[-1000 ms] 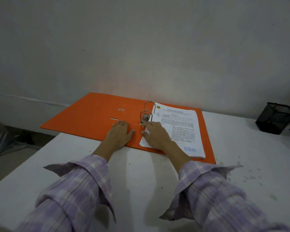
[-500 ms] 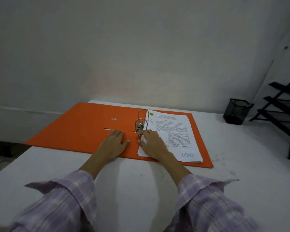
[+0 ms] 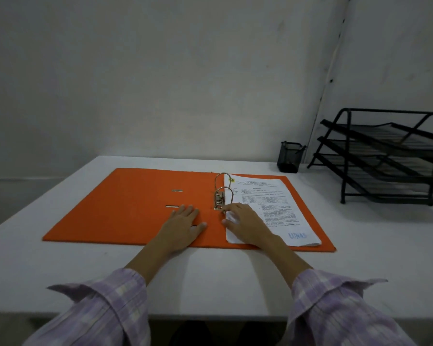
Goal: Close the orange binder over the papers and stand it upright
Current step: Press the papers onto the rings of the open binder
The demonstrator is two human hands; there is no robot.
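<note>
The orange binder (image 3: 125, 206) lies open and flat on the white table (image 3: 360, 258). Its metal ring mechanism (image 3: 221, 193) stands at the spine with both rings closed. A stack of printed papers (image 3: 268, 206) sits on the right cover, threaded on the rings, with blue writing at its near corner. My left hand (image 3: 185, 224) rests flat on the orange spine area, fingers spread. My right hand (image 3: 245, 223) lies flat on the left part of the papers, its fingertips close to the base of the ring mechanism.
A black mesh pen holder (image 3: 290, 157) stands at the back right of the table. A black three-tier letter tray (image 3: 390, 156) stands at the far right. The wall runs right behind the table. The table's near edge is at the bottom.
The view has swung right and pulled back, bringing the letter tray into sight. Both hands stay flat in the same spots on the binder and papers.
</note>
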